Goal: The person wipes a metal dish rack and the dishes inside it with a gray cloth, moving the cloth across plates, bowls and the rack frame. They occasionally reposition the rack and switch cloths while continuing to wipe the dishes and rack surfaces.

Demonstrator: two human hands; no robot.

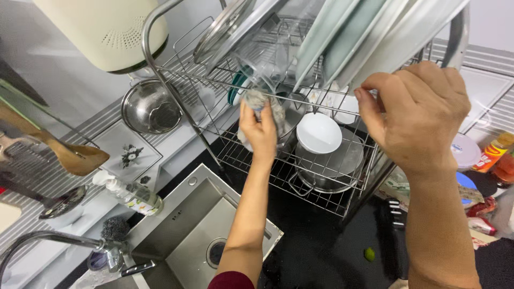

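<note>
My left hand [259,130] is raised to the two-tier wire dish rack [332,200] and grips a grey cloth [257,99], pressed against the rack's upper wire shelf below a clear glass jar [267,59]. My right hand [415,112] is up near the camera at the rack's right side, fingers curled on the upper shelf's front wire [342,109]. On the lower shelf sit a white bowl [318,132] and a steel pot [326,163]. Pale green plates [348,37] stand in the top shelf.
A steel sink [198,235] with a tap [48,243] lies below left. A steel colander [150,107], wooden spatula [75,155], soap bottle [131,195] and scourer [115,229] line the wall. Containers and packets [482,160] crowd the dark counter [321,251], with a small lime [369,254] on it.
</note>
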